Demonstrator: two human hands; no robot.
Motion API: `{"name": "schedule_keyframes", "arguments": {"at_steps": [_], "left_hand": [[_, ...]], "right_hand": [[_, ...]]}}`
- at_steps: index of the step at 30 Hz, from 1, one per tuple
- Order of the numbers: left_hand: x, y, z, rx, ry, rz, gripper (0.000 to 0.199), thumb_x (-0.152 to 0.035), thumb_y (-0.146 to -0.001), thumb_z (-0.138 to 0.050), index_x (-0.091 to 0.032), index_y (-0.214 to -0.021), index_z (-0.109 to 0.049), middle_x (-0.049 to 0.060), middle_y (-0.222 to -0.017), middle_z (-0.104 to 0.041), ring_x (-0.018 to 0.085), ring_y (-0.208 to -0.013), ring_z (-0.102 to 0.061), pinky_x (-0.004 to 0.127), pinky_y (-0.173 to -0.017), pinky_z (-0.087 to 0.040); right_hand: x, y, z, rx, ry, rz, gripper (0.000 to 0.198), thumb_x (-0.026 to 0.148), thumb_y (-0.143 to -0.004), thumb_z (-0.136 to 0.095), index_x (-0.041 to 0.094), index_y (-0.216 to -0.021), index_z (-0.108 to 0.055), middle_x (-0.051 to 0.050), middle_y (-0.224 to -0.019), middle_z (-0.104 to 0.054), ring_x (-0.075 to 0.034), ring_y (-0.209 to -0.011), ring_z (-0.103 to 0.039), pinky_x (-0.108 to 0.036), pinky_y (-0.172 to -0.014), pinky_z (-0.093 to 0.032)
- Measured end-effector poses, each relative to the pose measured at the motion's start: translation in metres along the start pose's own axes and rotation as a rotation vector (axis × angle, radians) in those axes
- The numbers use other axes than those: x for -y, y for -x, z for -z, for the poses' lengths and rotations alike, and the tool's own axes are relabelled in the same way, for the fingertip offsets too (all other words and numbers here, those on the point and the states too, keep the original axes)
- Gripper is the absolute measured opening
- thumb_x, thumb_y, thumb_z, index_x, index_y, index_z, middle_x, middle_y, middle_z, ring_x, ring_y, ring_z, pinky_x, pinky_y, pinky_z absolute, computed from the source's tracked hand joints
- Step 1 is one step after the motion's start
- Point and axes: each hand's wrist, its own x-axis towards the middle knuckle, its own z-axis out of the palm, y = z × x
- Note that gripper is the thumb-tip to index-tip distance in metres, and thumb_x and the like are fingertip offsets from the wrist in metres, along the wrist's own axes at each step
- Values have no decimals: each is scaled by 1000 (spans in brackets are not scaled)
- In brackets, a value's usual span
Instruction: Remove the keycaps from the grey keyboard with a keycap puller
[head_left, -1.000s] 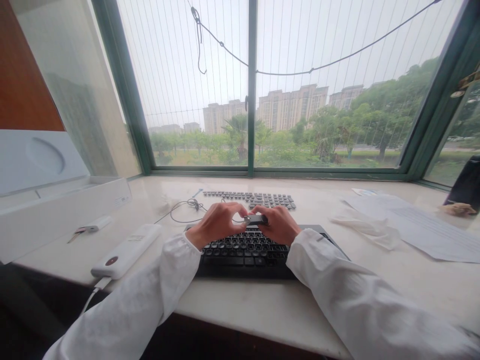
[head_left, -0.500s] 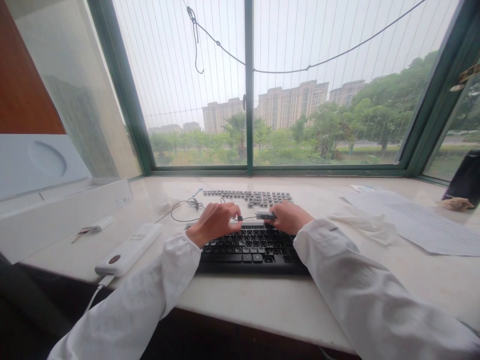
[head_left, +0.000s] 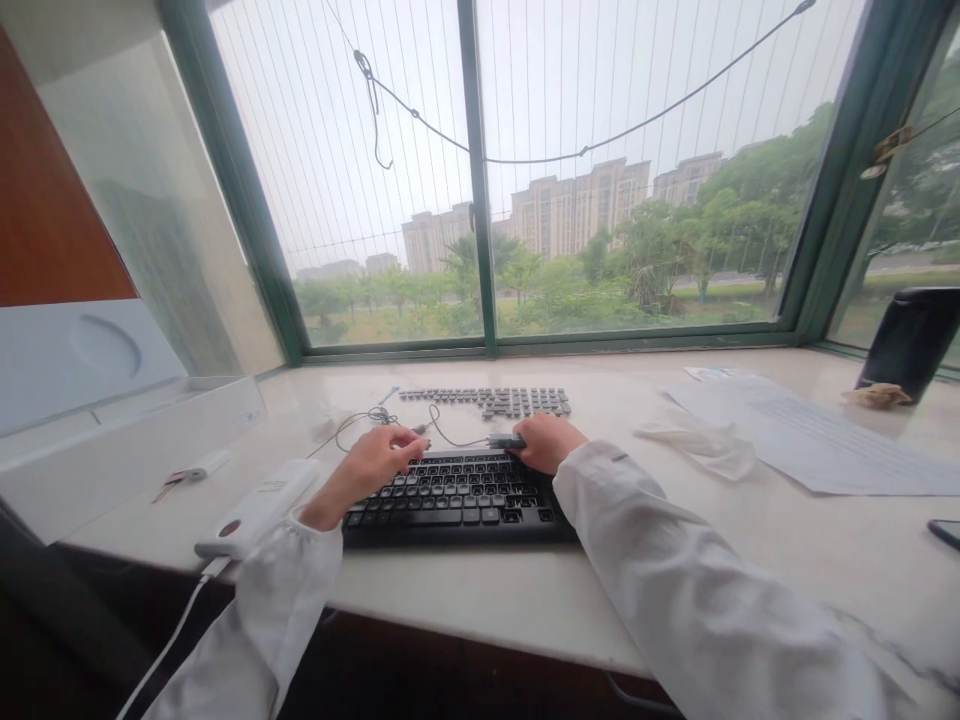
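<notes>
A black keyboard (head_left: 457,515) lies in front of me, with several keys missing their caps on its right side. My left hand (head_left: 382,460) is above its upper left, with thumb and fingers pinched on a small black keycap (head_left: 427,443). My right hand (head_left: 551,442) is closed on a small dark flat tool (head_left: 504,441) at the keyboard's upper right edge; its exact kind is unclear. A thin cable (head_left: 457,441) runs up to or behind this tool. Loose keycaps (head_left: 517,402) stand in rows behind the keyboard.
At left are a white power bank (head_left: 259,510) with a plugged-in cable, keys (head_left: 180,475) and an open white box (head_left: 135,430). Paper sheets (head_left: 810,430), a crumpled tissue (head_left: 705,445) and a dark upright object (head_left: 911,340) are at right. The window stands behind.
My left hand has moved left, away from my right hand, with the keycap in its fingertips. My right hand still grips the dark tool. The view has shifted and tilted slightly.
</notes>
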Motion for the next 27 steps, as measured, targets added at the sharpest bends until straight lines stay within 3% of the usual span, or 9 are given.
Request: {"name": "schedule_keyframes", "arguments": {"at_steps": [6,11,15,19,22,27], "left_hand": [[23,54,3,-84,276,222,48,-62,-71,-57,-16,-83,-69,4,-79,-70,21,-73,-63,29,-69,-48],[20,66,0,-125,304,247,47,-61,-72,-58,-16,-82,-69,4,-77,-69,20,-69,-61,28,-65,-47],[15,56,-5,-177,277,274,51,-61,-74,-56,-14,-89,-69,5,-83,-70,19,-71,-61,28,-66,-46],[16,38,-12,-201,275,254,53,-62,-74,-55,-14,-92,-69,6,-86,-71,20,-74,-63,29,-69,-47],[13,22,-12,-200,157,233,49,-59,-77,-53,-15,-89,-70,6,-86,-72,20,-73,-64,28,-66,-48],[-13,-24,-5,-291,-191,-1,41,-56,-78,-53,-22,-87,-73,4,-84,-73,21,-79,-65,28,-69,-47]], "right_hand": [[1,-1,-3,-24,-2,22,35,42,-85,-49,17,-93,-71,-14,-94,-69,-25,-85,-65,-31,-69,-47],[4,-1,-5,-40,-40,67,39,48,-85,-49,17,-93,-70,-14,-92,-70,-25,-83,-66,-30,-66,-47],[2,-4,-7,-34,-63,90,44,54,-85,-47,17,-94,-69,-14,-91,-69,-25,-82,-66,-30,-66,-46],[-8,-8,-10,-21,-79,13,49,57,-87,-43,17,-100,-68,-15,-96,-68,-26,-84,-65,-32,-68,-47],[-14,-9,-12,-26,-79,-40,47,56,-87,-44,17,-102,-66,-14,-97,-68,-25,-85,-65,-32,-69,-47],[-14,-6,-11,-77,-58,-78,42,53,-86,-48,18,-102,-65,-14,-97,-68,-27,-85,-65,-33,-67,-48]]}}
